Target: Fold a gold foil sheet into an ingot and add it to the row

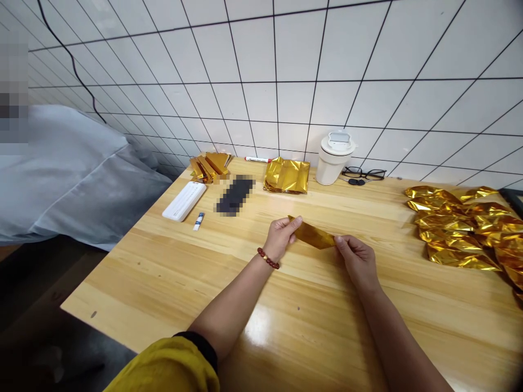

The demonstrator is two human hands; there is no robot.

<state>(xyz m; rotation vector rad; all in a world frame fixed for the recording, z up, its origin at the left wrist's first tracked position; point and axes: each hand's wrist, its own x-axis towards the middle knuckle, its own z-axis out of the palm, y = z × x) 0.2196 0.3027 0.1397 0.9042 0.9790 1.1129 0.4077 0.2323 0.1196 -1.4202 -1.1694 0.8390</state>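
I see the left hand (281, 235) and right hand (362, 262) pinching a gold strip (314, 234) by its ends, apparently to hold it flat, left of crinkled foil (447, 224).

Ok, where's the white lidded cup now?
In the head view, the cup stands right of centre near the tiled wall, between the gold foil stack and the black glasses.

A white wall (253, 54) is divided by dark lines; a black cable (73, 59) is hung at left; a wooden table (163, 283) is lit by reflected glare (258, 325); the floor (93, 348) is darkened by shadow.
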